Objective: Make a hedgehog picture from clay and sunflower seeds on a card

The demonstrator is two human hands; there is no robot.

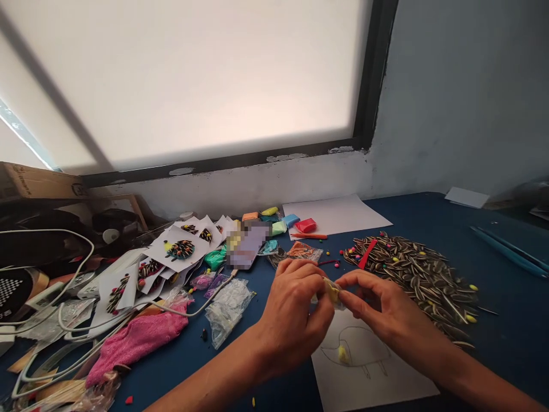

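Note:
My left hand (295, 309) and my right hand (377, 303) meet above a white sheet of paper (381, 389). Fingers of both pinch a small yellow lump in crinkled clear film (332, 292), which looks like a packet of modelling clay. Part of it is hidden behind the fingers. Below, the sheet bears a pencil outline of a rounded animal with thin legs, and a flattened dab of yellow clay (343, 353) sits on its front part. A pile of striped sunflower seeds (420, 280) lies beyond my right hand, with a red strip (368, 254) on top.
Finished seed-and-clay pictures (180, 249) are heaped at the left. Nearby lie a phone (249, 246) with a white cable, bags of coloured clay (229, 309) and a pink cloth (141, 343). Blue tweezers (510, 252) rest at the right; blank paper (338, 213) lies by the wall.

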